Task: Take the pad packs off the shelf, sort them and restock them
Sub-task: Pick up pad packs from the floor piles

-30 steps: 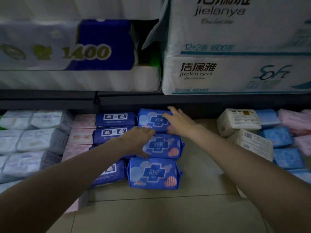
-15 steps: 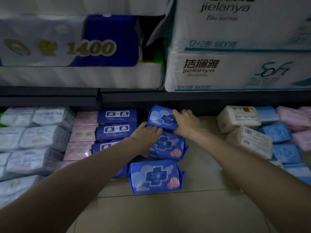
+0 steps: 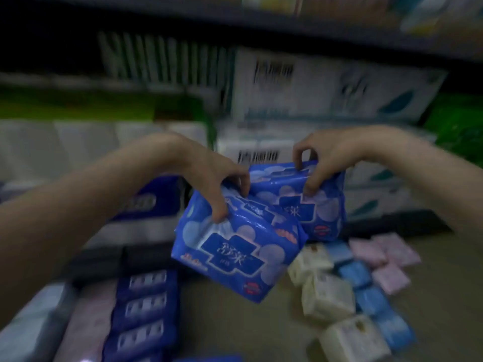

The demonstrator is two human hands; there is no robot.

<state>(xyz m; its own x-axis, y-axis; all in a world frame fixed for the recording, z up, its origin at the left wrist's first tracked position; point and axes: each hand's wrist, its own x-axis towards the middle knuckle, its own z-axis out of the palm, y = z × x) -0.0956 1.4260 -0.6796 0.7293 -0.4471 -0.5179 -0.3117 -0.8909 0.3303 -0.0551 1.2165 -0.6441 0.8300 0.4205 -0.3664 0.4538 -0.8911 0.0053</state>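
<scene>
Both hands hold blue pad packs up in the air above the beige shelf (image 3: pixel 235 325). My left hand (image 3: pixel 217 189) pinches the top edge of the nearer blue pack (image 3: pixel 235 254), which hangs tilted. My right hand (image 3: pixel 321 163) grips the top of a second blue pack (image 3: pixel 313 205) just behind and to the right of it. The two packs touch. The frame is blurred by motion.
On the shelf below lie a row of dark blue packs (image 3: pixel 145 312), pink packs (image 3: pixel 86 325) and pale packs (image 3: pixel 31 325) at the left, and cream packs (image 3: pixel 326 296), light blue packs (image 3: pixel 366 293) and pink packs (image 3: pixel 386 259) at the right. Large white tissue bundles (image 3: pixel 326 95) fill the shelf behind.
Both hands have lifted blue packs off the shelf and raised them. The camera has swung upward, blurring the view.
</scene>
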